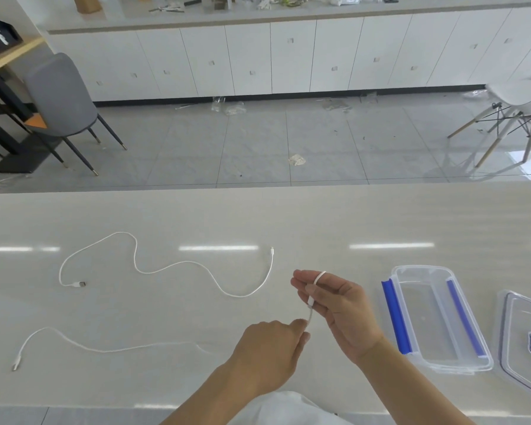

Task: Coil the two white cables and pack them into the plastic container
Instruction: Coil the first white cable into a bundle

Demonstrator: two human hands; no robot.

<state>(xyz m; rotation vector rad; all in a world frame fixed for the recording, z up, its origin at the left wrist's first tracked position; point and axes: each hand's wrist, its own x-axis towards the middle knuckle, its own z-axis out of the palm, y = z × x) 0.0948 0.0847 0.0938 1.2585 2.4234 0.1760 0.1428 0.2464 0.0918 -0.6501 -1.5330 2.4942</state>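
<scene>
Two white cables lie on the pale table. The far cable (178,265) snakes loose across the left middle, untouched. The near cable (104,349) trails from its plug at the far left toward my hands. My right hand (338,305) holds one end of it, with a loop wound over the fingers. My left hand (270,348) pinches the same cable just below. The clear plastic container (411,357) with blue clips stands open to the right of my hands, nothing inside.
The container's clear lid (509,342) lies flat at the far right edge. The table's far edge runs across the middle of the view. Beyond it are a tiled floor, a grey chair (61,99) and a white chair (519,102).
</scene>
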